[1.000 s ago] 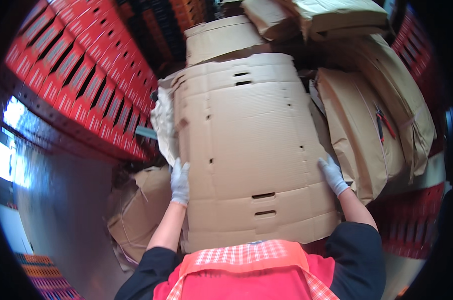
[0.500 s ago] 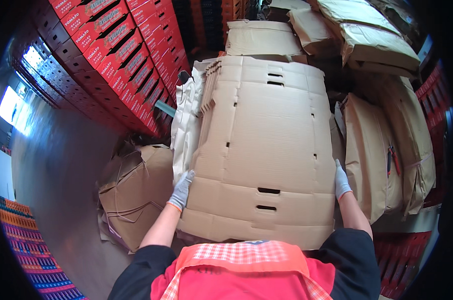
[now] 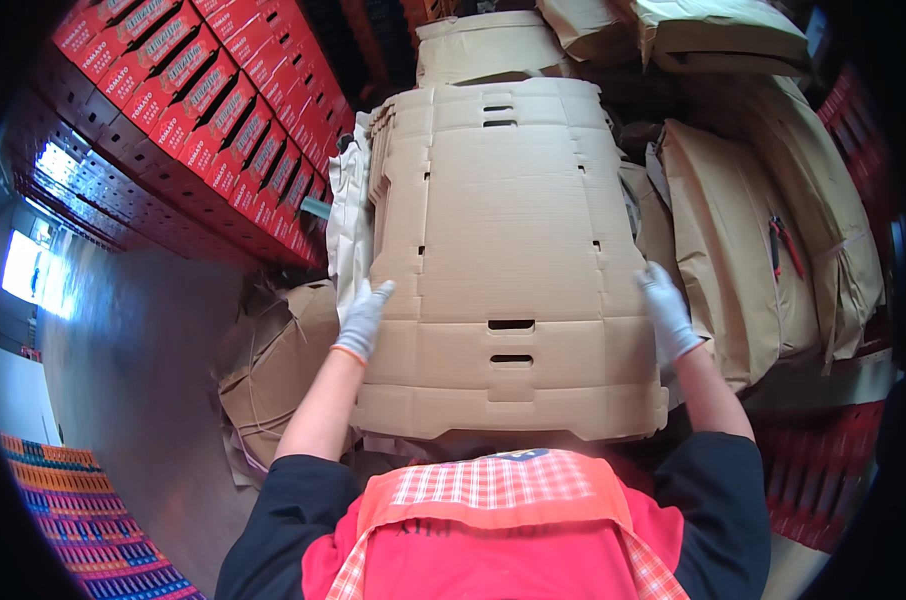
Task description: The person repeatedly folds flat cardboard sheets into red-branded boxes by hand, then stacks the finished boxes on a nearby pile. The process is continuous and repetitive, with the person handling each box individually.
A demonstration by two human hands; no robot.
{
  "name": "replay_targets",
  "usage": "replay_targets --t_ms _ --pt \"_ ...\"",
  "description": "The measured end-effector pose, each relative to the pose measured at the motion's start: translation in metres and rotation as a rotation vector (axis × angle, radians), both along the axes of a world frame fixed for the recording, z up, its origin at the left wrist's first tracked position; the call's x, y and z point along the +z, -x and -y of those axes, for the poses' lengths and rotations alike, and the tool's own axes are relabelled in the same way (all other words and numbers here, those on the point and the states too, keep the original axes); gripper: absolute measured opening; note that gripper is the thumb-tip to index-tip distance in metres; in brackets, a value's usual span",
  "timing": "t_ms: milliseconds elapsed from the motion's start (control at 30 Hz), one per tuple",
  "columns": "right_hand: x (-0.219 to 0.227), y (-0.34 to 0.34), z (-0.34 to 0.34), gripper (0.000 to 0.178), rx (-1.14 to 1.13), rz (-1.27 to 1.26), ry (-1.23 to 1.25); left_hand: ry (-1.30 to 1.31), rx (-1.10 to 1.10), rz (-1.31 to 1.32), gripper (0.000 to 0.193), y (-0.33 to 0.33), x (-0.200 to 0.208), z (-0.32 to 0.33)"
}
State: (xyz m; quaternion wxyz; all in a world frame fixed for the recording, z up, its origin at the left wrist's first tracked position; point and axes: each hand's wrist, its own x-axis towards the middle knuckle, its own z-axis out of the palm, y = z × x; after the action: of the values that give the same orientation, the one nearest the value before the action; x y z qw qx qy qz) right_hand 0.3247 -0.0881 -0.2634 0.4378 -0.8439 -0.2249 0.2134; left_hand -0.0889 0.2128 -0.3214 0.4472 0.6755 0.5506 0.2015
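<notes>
A stack of flat brown cardboard box blanks (image 3: 513, 220) with slots and hand holes lies in front of me. My left hand (image 3: 365, 318), in a pale grey glove with an orange cuff, rests at the stack's left edge, fingers pointing forward and thumb over the border. My right hand (image 3: 665, 308), also gloved, lies along the right edge with its fingers stretched out. Neither hand's fingers wrap round a sheet as far as I can see; parts of the fingers are hidden beside the stack. Crumpled white wrapping paper (image 3: 347, 210) shows along the stack's left side.
Red printed cartons (image 3: 203, 100) are piled at the far left. Paper-wrapped bundles stand on the right, one brown bundle (image 3: 718, 230) carrying red-handled pliers (image 3: 785, 248). A tied brown bundle (image 3: 283, 370) sits at left, beside grey floor (image 3: 153, 370). Colourful stacked pieces (image 3: 93, 520) fill the lower left.
The whole view has shifted, so most things appear higher. Both hands stay by the stack's sides; the right hand's fingers now lean inward more against the edge.
</notes>
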Motion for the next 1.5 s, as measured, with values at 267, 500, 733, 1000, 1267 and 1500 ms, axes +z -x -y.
replay_targets --t_ms 267,500,733,1000,1267,1500 --pt "0.044 0.018 0.021 0.084 0.111 -0.048 -0.121 0.476 0.099 0.619 0.050 0.026 0.049 -0.009" --pt "0.066 0.026 0.037 0.055 0.193 -0.555 -0.163 0.613 -0.255 0.682 0.052 0.018 0.058 0.007" --pt "-0.007 0.193 -0.047 0.068 0.347 0.811 0.330 -0.710 -0.105 -0.406 0.057 -0.119 0.033 0.147" --pt "0.069 0.046 0.082 0.045 0.480 1.375 -0.125 -1.226 -1.092 -0.084 0.059 0.070 0.075 0.035" --pt "0.107 0.104 0.035 0.037 0.675 0.924 -0.299 -0.820 -0.888 0.151 0.015 -0.018 0.157 0.073" --pt "0.169 0.165 0.071 0.022 1.166 0.616 0.038 -0.821 -1.210 -0.190 0.026 0.030 0.180 0.130"
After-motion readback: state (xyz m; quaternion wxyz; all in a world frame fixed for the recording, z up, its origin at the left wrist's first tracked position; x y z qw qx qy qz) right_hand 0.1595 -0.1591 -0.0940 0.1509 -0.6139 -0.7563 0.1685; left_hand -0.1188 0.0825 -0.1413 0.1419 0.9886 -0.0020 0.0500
